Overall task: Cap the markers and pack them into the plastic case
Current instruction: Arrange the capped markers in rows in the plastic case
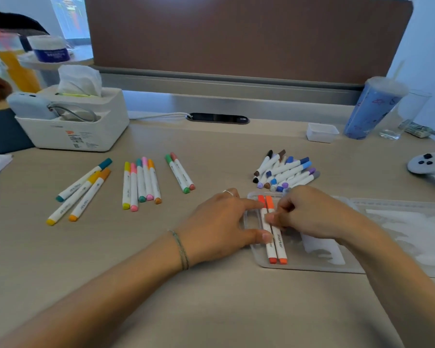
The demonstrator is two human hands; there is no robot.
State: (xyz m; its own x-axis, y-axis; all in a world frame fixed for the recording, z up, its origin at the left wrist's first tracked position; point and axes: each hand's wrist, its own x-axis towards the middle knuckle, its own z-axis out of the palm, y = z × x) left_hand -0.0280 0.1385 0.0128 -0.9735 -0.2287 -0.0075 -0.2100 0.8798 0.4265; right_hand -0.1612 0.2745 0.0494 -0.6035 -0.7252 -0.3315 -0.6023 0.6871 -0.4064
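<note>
The clear plastic case (309,267) lies open on the desk in front of me, its lid (412,222) folded out to the right. Two orange-capped markers (278,244) lie side by side in the case's left end. My left hand (221,222) spreads over the case's left edge, forefinger and thumb touching the left marker. My right hand (304,212) pinches the same pair near their middle. Capped markers wait on the desk: a teal, yellow and orange trio (81,192), a pastel row (141,183), a green and red pair (180,172), and a blue, purple and brown pile (285,173).
A white tissue box organiser (73,119) stands at the back left. A small white tub (322,131), a blue lidded cup (372,109) and a clear glass (402,114) stand at the back right. A grey plush toy (430,167) lies at the right edge.
</note>
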